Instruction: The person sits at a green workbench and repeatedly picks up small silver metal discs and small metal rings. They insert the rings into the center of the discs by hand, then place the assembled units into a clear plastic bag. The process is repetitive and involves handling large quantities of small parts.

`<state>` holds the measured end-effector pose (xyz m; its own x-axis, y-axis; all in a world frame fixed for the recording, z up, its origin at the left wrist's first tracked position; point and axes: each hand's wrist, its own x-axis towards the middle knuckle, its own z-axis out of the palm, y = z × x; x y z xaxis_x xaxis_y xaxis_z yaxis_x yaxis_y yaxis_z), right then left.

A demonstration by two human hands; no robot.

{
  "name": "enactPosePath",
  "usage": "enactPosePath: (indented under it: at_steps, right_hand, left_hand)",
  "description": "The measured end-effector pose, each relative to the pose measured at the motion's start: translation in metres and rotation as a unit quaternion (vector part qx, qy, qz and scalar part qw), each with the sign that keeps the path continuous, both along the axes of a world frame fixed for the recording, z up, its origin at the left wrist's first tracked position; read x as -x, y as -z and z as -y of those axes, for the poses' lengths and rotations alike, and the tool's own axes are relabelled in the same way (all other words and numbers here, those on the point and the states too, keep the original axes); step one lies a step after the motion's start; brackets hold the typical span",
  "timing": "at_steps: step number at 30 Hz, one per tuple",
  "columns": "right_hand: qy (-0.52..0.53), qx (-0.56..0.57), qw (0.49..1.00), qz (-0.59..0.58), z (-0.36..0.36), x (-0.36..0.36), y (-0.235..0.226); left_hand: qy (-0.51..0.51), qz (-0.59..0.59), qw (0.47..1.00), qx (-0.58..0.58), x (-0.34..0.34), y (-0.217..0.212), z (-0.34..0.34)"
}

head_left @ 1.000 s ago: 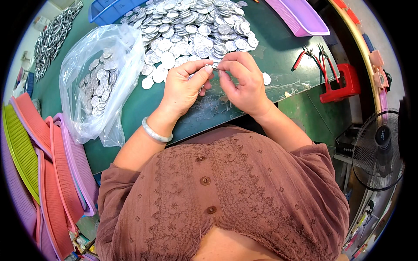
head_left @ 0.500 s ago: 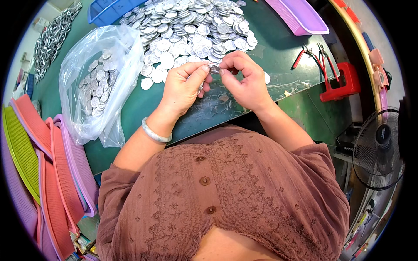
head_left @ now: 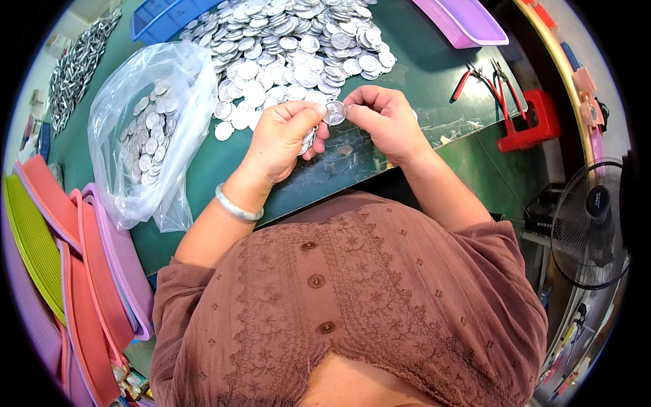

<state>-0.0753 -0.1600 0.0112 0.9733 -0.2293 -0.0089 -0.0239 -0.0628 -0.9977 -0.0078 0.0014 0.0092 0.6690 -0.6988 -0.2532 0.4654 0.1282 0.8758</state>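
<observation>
Both hands meet over the near edge of a green table (head_left: pixel 420 61). My left hand (head_left: pixel 281 139) cups a small stack of silver round discs and pinches one edge of a single silver disc (head_left: pixel 334 112). My right hand (head_left: pixel 383 122) grips the other edge of that disc with thumb and fingertips. Just beyond the hands spreads a big heap of the same silver discs (head_left: pixel 298 41). A clear plastic bag (head_left: pixel 152 136) with more discs in it lies to the left of my left hand.
Stacked pink, orange and green trays (head_left: pixel 74 271) stand at the lower left. A blue tray (head_left: pixel 163 17) and a purple tray (head_left: pixel 464 20) sit at the table's far side. Red-handled pliers (head_left: pixel 485 78), a red stool (head_left: pixel 532 122) and a floor fan (head_left: pixel 590 217) are on the right.
The hands have drawn slightly apart, and the single disc now stands face-up between the fingertips of both.
</observation>
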Motion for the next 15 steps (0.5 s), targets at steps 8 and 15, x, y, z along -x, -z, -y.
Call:
enactPosePath:
  at_steps: [8, 15]
  right_hand:
    - [0.066, -0.019, 0.996, -0.051, 0.025, 0.013, -0.003]
    - [0.154, 0.243, 0.955, -0.065, 0.066, 0.031, 0.002]
  left_hand:
    - [-0.009, -0.065, 0.998, 0.010, -0.007, 0.003, 0.000]
    - [0.004, -0.105, 0.994, 0.043, -0.012, 0.008, -0.002]
